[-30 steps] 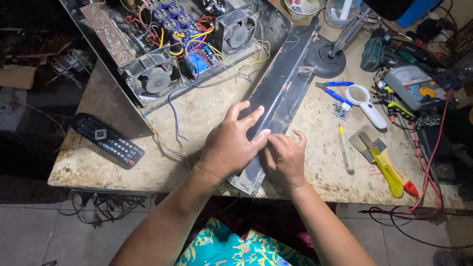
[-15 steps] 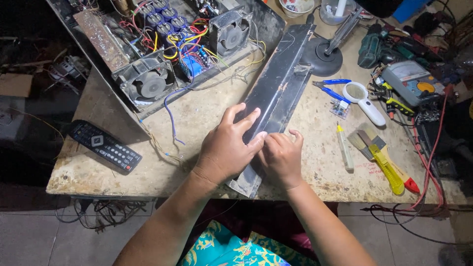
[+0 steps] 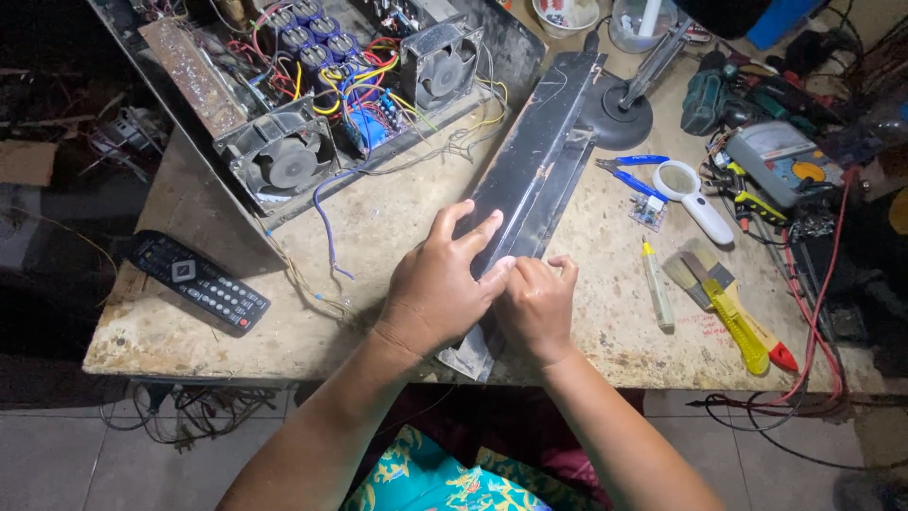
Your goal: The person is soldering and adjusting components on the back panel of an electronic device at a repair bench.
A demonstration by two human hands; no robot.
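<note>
A long dark metal panel (image 3: pixel 539 161) lies diagonally on the worn workbench (image 3: pixel 378 218), its near end reaching the front edge. My left hand (image 3: pixel 440 289) presses down on the panel's near part, fingers spread, with the index and middle fingers on the dark surface. My right hand (image 3: pixel 537 303) sits just to its right, fingers curled on the panel's right edge, its fingertips touching my left fingertips. What lies under the fingers is hidden.
An open metal chassis (image 3: pixel 203 76) with fans, capacitors and coloured wires sits at the back left. A black remote (image 3: pixel 199 281) lies near the left front. Right of the panel are a white pen (image 3: pixel 655 284), yellow-handled brush (image 3: pixel 733 317), magnifying glass (image 3: pixel 695 194), blue pliers (image 3: pixel 632 175) and multimeter (image 3: pixel 785 166).
Both hands stay on the panel's near part in nearly the same pose. Only the view has shifted slightly.
</note>
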